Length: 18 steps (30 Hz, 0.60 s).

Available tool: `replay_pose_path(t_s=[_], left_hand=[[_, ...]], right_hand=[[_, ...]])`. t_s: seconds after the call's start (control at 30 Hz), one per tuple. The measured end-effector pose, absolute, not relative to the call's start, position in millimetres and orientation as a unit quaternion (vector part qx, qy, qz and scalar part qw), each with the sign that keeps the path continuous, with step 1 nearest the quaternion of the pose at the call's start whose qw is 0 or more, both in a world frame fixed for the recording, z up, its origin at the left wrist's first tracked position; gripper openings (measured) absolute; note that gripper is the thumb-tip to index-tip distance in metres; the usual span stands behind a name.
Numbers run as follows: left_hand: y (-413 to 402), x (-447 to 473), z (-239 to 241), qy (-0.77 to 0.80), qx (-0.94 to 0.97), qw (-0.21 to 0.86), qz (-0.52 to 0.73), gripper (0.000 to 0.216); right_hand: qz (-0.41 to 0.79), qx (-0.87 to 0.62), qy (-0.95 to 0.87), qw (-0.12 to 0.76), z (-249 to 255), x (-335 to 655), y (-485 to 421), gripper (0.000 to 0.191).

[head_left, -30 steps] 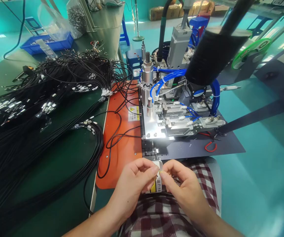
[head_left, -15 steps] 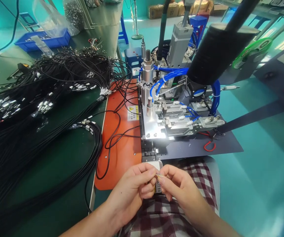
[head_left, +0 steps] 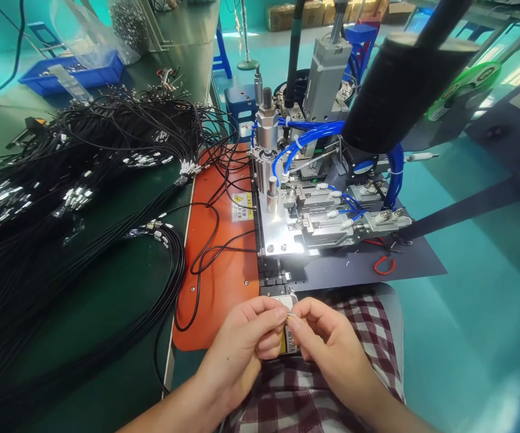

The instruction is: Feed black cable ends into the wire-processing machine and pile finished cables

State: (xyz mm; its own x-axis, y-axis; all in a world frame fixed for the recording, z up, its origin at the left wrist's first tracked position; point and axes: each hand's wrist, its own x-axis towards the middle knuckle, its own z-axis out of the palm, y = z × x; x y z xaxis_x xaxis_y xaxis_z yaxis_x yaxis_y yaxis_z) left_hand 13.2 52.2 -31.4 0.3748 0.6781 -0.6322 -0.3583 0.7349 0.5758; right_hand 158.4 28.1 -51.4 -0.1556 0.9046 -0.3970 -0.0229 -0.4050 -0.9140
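Note:
Over my lap, both hands meet fingertip to fingertip. My left hand (head_left: 248, 340) is closed in a pinch, its thumb and forefinger on the end of a thin wire (head_left: 291, 314). My right hand (head_left: 327, 340) pinches the same wire from the other side, thumb and forefinger nearly touching the left fingertips. Only a short, pale, yellowish bit of the wire shows between them; the rest is hidden by the fingers. Behind the hands lies the front of the machine's track with a white-edged plate (head_left: 292, 299) and a yellow-and-white label (head_left: 290, 340).
A metal bench machine (head_left: 282, 234) with blue air hoses (head_left: 318, 131) stands ahead. Black cables (head_left: 201, 264) loop across its orange cover (head_left: 224, 288). Bundles of black cables with silver ends (head_left: 79, 195) cover the green table at left. Red-handled snips (head_left: 384, 264) lie on the grey base plate.
Both hands stay almost in place, still pinching. The fine yellowish wire ends drooping between the fingertips now show as one short piece lying across them. The view has shifted slightly.

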Motion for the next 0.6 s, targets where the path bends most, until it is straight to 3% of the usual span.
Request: replay_pose_path(t_s=[0.37,0.6], left_hand=[[50.2,13.1,-28.8,0.472,0.193,0.796,0.327,0.022],[49.6,13.2,-24.9,0.514,0.35,0.723,0.302,0.017]], right_hand=[[0.51,-0.561,-0.516,0.398,-43.2,161.9,35.3,0.009],[0.474,-0.543,-0.611,0.326,-39.4,174.7,34.3,0.016]])
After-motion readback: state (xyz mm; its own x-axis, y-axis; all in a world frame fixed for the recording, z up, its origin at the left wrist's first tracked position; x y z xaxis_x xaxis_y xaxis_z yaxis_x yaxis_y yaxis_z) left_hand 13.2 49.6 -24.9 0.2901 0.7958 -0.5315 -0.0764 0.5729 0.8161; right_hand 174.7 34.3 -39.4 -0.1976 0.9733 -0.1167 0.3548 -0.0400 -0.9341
